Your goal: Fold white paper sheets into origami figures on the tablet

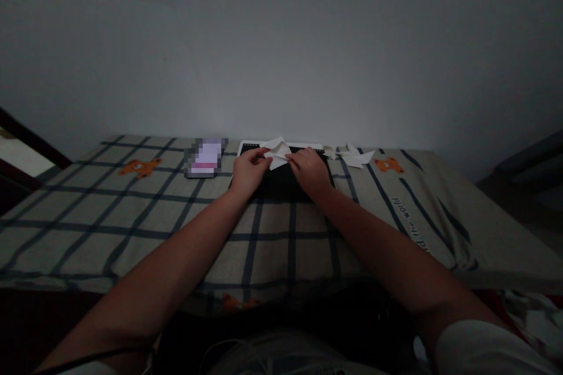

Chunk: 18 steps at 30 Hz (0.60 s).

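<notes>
Between my two hands is a folded piece of white paper, with creased flaps and pointed corners. My left hand pinches its left side with thumb and fingers. On the right edge, my right hand pinches the paper with its fingertips. Both hands rest over a dark, flat board or pad with a pale top edge. Part of that board is covered by the hands. To the right of my right hand lies a folded white paper figure with pointed ends.
A checked cloth with orange bear prints covers the table. Left of the board lies a phone-like object, its screen blurred out. A plain grey wall rises right behind the table. Dark furniture stands at both sides.
</notes>
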Available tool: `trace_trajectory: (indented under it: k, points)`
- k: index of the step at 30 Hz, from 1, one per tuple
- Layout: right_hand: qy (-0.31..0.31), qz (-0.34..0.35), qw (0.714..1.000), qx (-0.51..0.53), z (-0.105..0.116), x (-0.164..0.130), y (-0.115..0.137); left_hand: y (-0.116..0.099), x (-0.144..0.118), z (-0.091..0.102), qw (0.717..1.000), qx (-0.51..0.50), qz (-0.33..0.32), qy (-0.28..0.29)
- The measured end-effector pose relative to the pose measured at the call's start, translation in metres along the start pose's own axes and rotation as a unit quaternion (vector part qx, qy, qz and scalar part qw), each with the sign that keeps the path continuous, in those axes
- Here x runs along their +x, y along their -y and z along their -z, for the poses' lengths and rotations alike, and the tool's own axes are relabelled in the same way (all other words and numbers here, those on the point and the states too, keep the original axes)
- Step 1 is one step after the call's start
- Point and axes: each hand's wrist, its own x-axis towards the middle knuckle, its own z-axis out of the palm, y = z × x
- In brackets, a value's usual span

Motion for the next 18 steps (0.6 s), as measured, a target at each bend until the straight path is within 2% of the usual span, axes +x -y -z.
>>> trace_trajectory:
  k: [9, 18]
  points:
    - [-0.025, 0.044, 0.998, -0.028, 0.009, -0.001, 0.011, 0.003, -0.001, -0.003, 1.0, -0.019, -0.016, -0.003]
    - [0.0, 0.084, 0.994, -0.076, 0.02, -0.001, 0.022, 0.004, -0.001, -0.004, 0.999, -0.053, 0.008, -0.01]
